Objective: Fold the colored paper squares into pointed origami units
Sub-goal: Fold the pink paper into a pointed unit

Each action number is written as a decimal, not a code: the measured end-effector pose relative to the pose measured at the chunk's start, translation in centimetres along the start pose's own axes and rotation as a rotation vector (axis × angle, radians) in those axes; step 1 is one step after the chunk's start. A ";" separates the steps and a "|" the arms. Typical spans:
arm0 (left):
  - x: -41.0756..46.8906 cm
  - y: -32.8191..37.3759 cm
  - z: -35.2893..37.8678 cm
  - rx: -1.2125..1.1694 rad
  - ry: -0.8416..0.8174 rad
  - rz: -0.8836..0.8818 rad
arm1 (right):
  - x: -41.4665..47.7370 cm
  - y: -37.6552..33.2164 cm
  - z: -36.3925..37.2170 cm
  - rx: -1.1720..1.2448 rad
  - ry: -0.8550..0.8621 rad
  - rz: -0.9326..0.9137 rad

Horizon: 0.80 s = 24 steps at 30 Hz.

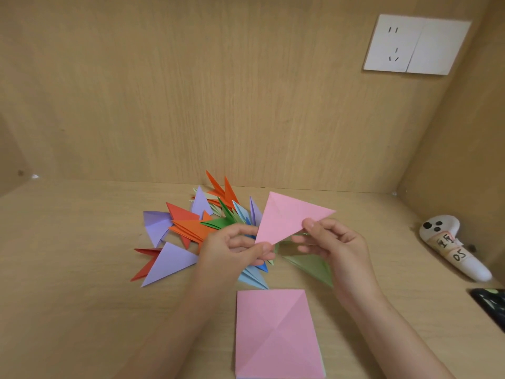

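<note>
A pink paper folded into a triangle (284,217) is held up above the desk. My left hand (235,247) pinches its lower corner, and my right hand (333,242) pinches its right edge with thumb and fingers. Below, near the front edge, lies a flat pink square (276,335) with diagonal creases, on top of a small stack. Behind and left of my hands sits a pile of folded pointed units (191,225) in purple, orange, red, green and blue. A light green folded piece (314,266) lies under my right hand.
The wooden desk (82,310) is closed in by a back wall and a right side wall. A white controller with a taped label (453,247) lies at the right. A dark object (492,305) shows at the right edge. A white wall socket (415,45) sits high up.
</note>
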State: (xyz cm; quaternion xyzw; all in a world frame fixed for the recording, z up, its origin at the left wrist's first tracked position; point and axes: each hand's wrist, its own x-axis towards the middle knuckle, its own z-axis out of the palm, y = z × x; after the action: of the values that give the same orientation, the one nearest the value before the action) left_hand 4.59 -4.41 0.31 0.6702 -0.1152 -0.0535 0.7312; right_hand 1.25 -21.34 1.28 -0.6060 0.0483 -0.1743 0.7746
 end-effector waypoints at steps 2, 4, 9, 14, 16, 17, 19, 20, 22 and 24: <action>0.0 0.0 0.0 -0.006 -0.001 -0.011 | 0.2 -0.2 -0.3 0.050 0.057 -0.012; 0.0 0.1 0.0 -0.011 -0.005 -0.018 | 0.3 -0.3 -0.6 0.096 0.101 -0.020; 0.1 -0.1 0.0 -0.024 0.010 -0.018 | 0.6 -0.3 -1.0 0.169 0.158 -0.036; 0.1 0.0 0.0 -0.061 0.034 -0.007 | 0.6 -0.2 -0.4 0.139 -0.036 0.020; 0.1 0.1 0.1 -0.074 0.031 -0.008 | 0.1 0.3 0.0 0.016 -0.122 0.053; 0.1 0.1 0.1 -0.076 0.026 -0.010 | -0.1 0.5 0.2 -0.031 -0.128 0.050; 0.0 0.1 0.2 -0.077 0.004 -0.016 | -0.4 0.6 0.4 -0.078 -0.093 0.023; -0.1 0.1 0.3 -0.072 -0.012 -0.013 | -0.4 0.5 0.4 -0.078 -0.080 0.006; -0.2 0.2 0.4 -0.047 -0.037 0.009 | -0.3 0.4 0.3 -0.060 -0.081 -0.012; -0.2 0.3 0.4 -0.031 -0.027 0.033 | -0.1 0.4 0.2 -0.046 -0.094 -0.023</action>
State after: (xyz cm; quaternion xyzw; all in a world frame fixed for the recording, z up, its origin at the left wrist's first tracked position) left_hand 4.28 -4.77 0.63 0.6560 -0.1353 -0.0524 0.7407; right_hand 1.28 -21.03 0.92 -0.6316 0.0087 -0.1534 0.7599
